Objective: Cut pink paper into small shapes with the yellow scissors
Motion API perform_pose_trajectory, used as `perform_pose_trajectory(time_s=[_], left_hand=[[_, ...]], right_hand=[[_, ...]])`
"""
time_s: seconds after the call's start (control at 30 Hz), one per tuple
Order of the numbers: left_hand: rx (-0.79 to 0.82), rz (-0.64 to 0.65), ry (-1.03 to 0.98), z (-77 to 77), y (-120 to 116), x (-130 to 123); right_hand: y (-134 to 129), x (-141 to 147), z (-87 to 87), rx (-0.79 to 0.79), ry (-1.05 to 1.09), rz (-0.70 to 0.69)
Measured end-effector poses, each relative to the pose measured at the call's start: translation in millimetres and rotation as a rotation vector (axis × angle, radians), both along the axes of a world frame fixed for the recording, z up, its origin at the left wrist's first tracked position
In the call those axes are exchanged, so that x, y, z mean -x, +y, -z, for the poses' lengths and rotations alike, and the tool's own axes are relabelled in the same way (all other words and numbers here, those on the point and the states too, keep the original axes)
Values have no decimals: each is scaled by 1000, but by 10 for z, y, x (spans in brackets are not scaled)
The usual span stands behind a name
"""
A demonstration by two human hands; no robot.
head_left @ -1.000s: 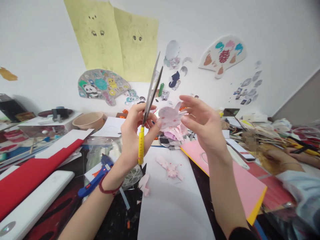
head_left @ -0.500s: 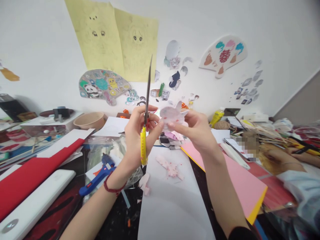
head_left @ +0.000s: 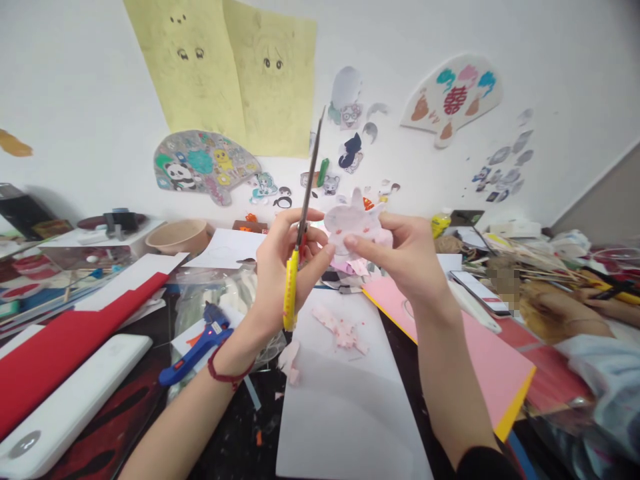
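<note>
My left hand (head_left: 285, 267) is closed around a pair of scissors (head_left: 291, 290) with a yellow handle. Their long blade points up past my fingers. Pinched between the thumb and fingers of my right hand (head_left: 400, 250) is a paper cutout (head_left: 350, 223), whitish pink with small red marks and an ear-like tip on top. The left thumb tip comes up to the cutout's left edge; whether it grips there I cannot tell. Below both hands, pink paper scraps (head_left: 345, 333) lie on a white sheet (head_left: 345, 413).
A blue glue gun (head_left: 197, 353) lies left of my wrist, near a white bar-shaped device (head_left: 75, 407) and red paper (head_left: 60, 347). Pink card (head_left: 470, 373) and a phone (head_left: 480, 293) are on the right. Another person's arm (head_left: 575, 313) rests at the far right.
Both hands have shifted slightly right with the scissors and the cutout. The cutout now faces me more fully, with its red marks plainer. The view has tilted slightly.
</note>
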State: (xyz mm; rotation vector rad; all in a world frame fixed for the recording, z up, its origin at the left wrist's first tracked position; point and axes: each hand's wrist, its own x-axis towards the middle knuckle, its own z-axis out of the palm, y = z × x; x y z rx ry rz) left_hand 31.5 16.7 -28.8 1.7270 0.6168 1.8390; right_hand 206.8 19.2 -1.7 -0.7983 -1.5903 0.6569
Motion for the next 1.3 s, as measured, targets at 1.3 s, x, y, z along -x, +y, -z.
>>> perform_pose_trajectory(time_s=[1.3], left_hand=[[10, -83, 21, 54, 4, -15]], right_hand=[[47, -59, -47, -36, -269, 45]])
